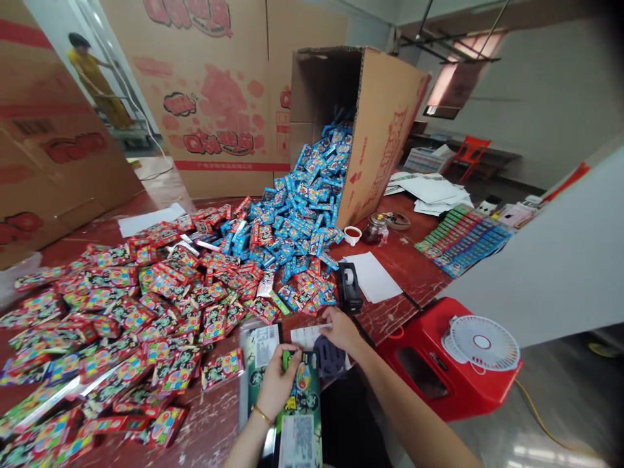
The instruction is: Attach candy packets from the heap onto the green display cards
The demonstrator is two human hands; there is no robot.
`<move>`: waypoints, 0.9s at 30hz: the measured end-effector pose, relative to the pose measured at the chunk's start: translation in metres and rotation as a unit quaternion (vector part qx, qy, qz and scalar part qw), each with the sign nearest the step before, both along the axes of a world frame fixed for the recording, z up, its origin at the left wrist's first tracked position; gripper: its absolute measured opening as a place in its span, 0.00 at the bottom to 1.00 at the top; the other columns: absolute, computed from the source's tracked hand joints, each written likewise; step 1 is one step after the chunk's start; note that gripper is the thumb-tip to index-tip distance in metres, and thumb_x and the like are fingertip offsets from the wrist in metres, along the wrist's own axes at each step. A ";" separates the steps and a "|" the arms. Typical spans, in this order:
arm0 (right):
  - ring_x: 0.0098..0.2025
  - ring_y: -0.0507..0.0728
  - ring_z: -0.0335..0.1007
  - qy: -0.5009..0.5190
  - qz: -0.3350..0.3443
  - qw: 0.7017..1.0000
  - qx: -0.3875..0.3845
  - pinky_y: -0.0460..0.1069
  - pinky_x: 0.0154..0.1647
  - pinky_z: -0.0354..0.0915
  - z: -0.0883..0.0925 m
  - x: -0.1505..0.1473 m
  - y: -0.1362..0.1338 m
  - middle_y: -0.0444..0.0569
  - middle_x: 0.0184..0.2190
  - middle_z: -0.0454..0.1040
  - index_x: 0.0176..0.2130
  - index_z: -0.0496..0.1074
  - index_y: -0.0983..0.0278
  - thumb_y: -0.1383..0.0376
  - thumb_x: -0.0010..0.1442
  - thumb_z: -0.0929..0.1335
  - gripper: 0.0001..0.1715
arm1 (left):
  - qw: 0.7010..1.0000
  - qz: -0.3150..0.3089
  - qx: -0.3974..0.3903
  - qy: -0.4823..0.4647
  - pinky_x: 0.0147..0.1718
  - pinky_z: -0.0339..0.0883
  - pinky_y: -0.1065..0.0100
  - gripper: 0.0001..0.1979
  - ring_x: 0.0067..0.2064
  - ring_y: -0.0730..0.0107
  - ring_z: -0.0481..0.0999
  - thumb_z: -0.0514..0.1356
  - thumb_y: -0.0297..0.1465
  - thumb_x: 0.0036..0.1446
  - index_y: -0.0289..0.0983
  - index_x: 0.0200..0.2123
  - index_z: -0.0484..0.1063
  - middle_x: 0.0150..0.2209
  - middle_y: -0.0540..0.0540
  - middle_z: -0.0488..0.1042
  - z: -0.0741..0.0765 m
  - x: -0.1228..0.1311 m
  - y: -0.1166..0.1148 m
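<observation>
My left hand [280,380], with a gold bangle at the wrist, grips the upper edge of a green printed packet [305,403] at the front edge of the table. Beside and partly under it lies another dark green printed packet [258,351] in clear wrap. My right hand [341,331] has its thumb and fingers pinched together over a white printed slip [305,335] and a dark purple slotted piece [329,357]; what is in the pinch is too small to make out. Just beyond that hand stands a black tape dispenser [350,289].
Small red candy boxes [127,312] heap across the left of the table. Blue ones [302,214] spill from a tipped carton [380,130]. A cup of tea [351,235], a glass jar [375,229] and white paper [373,276] lie right. A fan [482,342] rests on a red stool [424,370]. A person [100,84] stands far left.
</observation>
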State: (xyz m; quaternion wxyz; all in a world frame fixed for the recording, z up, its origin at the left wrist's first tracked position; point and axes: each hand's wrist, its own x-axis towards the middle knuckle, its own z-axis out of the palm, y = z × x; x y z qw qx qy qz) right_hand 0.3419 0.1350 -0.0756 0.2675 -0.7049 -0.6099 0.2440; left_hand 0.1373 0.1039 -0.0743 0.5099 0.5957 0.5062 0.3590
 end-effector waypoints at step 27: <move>0.46 0.59 0.63 -0.104 0.241 0.961 0.093 0.53 0.50 0.60 0.029 -0.018 0.002 0.49 0.37 0.74 0.57 0.59 0.61 0.77 0.53 0.62 0.33 | 1.000 -0.011 0.006 0.008 0.42 0.63 0.61 0.13 0.38 0.60 0.73 0.54 0.43 0.53 0.39 0.34 0.64 0.34 0.46 0.74 0.005 0.002 -0.002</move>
